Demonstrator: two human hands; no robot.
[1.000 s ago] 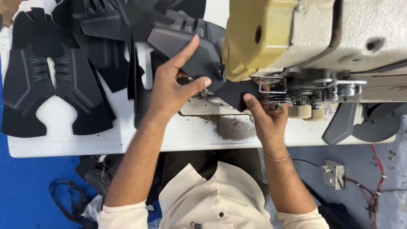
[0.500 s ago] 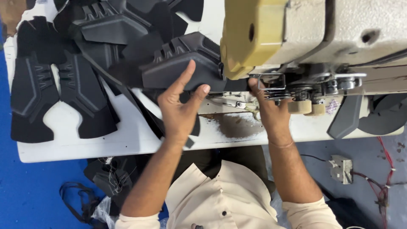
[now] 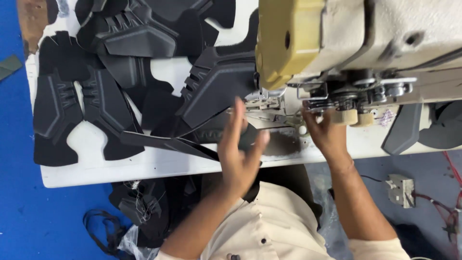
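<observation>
My left hand [image 3: 240,151] hovers, blurred and with its fingers spread, over the table's front edge, just right of a black shoe-upper piece [image 3: 216,86] that lies by the needle area [image 3: 263,98]. It holds nothing that I can see. My right hand [image 3: 325,135] reaches up under the cream and yellow sewing machine head [image 3: 337,38]. Its fingertips are at the metal parts and small rollers [image 3: 346,115]; whether they grip anything is hidden.
Several black shoe-upper pieces [image 3: 82,110] are spread and piled over the left of the white table [image 3: 120,171]. More black parts [image 3: 423,127] lie at the right under the machine. Scraps and thread [image 3: 144,207] hang below the table, above a blue floor [image 3: 29,216].
My left hand has let go of the black piece and drawn back toward the table's front edge. The piece now lies left of the needle. My right hand moved right, under the machine head.
</observation>
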